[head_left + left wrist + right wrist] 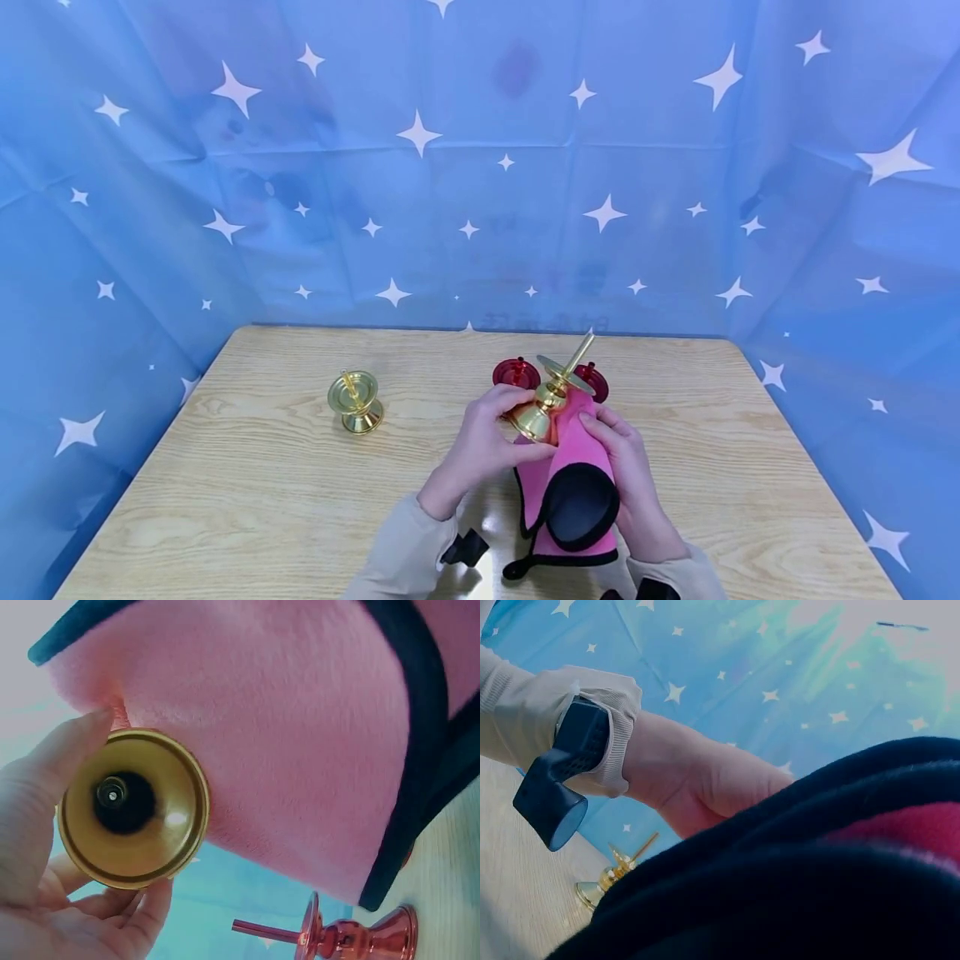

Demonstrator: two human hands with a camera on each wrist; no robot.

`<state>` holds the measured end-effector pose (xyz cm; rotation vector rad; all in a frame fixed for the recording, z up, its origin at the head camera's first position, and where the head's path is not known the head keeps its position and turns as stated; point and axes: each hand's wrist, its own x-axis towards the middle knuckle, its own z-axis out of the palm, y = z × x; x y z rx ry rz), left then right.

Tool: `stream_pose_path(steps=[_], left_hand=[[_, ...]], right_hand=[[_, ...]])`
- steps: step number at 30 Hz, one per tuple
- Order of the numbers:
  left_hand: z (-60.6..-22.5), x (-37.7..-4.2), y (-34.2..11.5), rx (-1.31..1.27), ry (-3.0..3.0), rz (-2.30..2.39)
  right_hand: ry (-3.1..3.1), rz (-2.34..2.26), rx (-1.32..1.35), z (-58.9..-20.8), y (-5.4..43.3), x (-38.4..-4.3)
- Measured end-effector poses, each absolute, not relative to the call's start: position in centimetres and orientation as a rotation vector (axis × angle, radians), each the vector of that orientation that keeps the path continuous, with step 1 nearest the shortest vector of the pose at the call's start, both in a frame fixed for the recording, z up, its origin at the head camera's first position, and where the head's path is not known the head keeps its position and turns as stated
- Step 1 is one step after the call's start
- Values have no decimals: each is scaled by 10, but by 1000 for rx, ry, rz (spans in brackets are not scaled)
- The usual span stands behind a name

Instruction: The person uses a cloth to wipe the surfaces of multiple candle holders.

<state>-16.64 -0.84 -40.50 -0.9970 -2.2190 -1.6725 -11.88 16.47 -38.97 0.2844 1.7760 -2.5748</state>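
Observation:
In the head view my left hand (483, 442) grips a gold candlestick (536, 421) by its flared base, the stem tilted up and to the right. The left wrist view looks into the hollow underside of that candlestick (169, 787), with thumb and fingers around its rim. My right hand (630, 467) holds a pink cloth (585, 442) with black edging and a small corner loop, pressed against the candlestick's side. A fold of the cloth hangs toward me, its dark inside showing. In the right wrist view the black edging (727, 855) hides the right hand.
Two red candlesticks, one at left (516, 372) and one at right (592, 382), stand behind the hands, partly hidden. Another gold candlestick (362, 418) stands upright on the wooden table (262, 467) at left. A blue star-patterned curtain (465, 192) surrounds the table's back and sides.

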Motion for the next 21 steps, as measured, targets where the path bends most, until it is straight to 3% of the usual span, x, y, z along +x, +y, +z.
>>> stream_pose_path(steps=[9, 21], left_hand=[[-408, -161, -1, -834, -2169, -1965], [-409, -146, 14, -545, -1870, -2214]], right_hand=[[1615, -2705, 151, -388, 163, -115], [1771, -2752, 307, -382, 155, -113]])
